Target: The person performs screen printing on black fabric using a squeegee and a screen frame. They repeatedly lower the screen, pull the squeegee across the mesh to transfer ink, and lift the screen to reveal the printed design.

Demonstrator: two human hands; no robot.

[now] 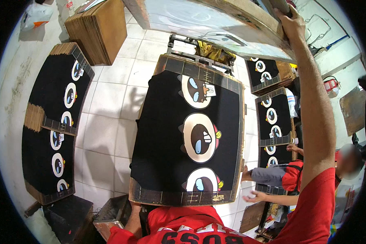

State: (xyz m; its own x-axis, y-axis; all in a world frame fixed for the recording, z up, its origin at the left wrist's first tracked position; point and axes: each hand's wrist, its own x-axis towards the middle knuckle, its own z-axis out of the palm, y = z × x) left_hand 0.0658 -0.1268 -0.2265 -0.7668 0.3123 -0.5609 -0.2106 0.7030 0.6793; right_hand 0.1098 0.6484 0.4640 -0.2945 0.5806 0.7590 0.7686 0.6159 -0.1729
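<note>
Head view: right hand (293,23) fingers curled round right end of framed screen (191,19), which is raised beyond black printed fabric (160,122) on board (166,198). Left hand (136,208) below board's near-left corner; fingers hidden, grip cannot be told.

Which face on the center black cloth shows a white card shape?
The far face, nearest the raised panel: the white card shape overlaps its right side; middle face and near face have none.
</note>
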